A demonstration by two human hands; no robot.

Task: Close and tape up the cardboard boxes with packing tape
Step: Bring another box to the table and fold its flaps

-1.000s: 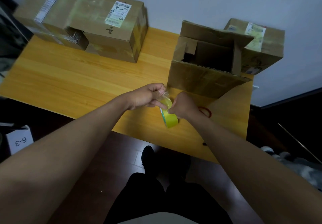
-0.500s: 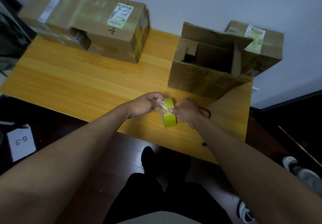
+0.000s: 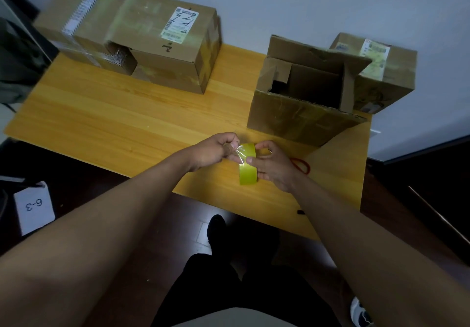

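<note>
Both hands are busy above the table's point(image 3: 106, 113) near edge: our right hand point(image 3: 273, 165) grips the tape roll point(image 3: 248, 171), our left hand point(image 3: 216, 150) pinches its peeled end. We judge we are freeing tape; next, flaps of the open box point(image 3: 302, 113) need folding shut.

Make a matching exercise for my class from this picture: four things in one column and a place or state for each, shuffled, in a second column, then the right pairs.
Things
1. tape roll
2. open box
3. red rubber band
4. box with handwriting on its label

Places or states
A. flaps up, top not closed
B. lying on the table beside the right hand
C. far left of the table, top shut
D. held between both hands, its loose end pinched by the left hand

Pairs: 1-D, 2-A, 3-B, 4-C
</note>
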